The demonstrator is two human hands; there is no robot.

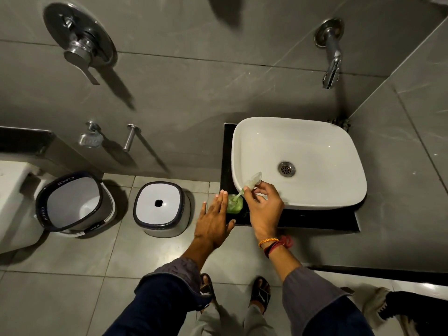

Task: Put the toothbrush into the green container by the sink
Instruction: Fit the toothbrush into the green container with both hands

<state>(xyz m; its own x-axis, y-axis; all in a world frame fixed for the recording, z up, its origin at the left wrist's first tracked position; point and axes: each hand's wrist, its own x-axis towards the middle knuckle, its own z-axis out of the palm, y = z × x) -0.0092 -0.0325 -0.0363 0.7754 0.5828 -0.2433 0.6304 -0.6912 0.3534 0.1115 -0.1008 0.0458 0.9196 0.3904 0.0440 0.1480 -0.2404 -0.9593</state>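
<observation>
A small green container stands on the black counter at the left front corner of the white sink. A pale toothbrush with a clear cap on its head leans up out of the container, its lower end inside it. My right hand pinches the toothbrush near its upper part. My left hand is flat with fingers apart, just left of the container, holding nothing.
A white bucket with a dark rim and a white stool stand on the tiled floor to the left. A tap juts from the wall above the sink. My sandalled feet are below.
</observation>
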